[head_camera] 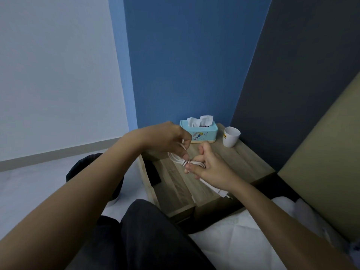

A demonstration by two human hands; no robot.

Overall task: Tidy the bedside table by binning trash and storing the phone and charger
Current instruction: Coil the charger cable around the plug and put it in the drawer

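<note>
Both my hands hold a white charger cable (178, 159) above the wooden bedside table (243, 162). My left hand (167, 140) pinches the looped cable where it is wound into a bundle. My right hand (211, 168) grips the other end of the bundle, and the white plug (223, 192) hangs out below its wrist. A dark flat thing (153, 172), perhaps the phone, lies at the table's left edge, partly hidden by my left arm.
A teal tissue box (202, 132) and a white cup (230, 137) stand at the back of the table, against the blue wall. A dark bag-like shape (81, 168) sits on the floor to the left. White bedding (233, 230) and a tan headboard (327, 152) are on the right.
</note>
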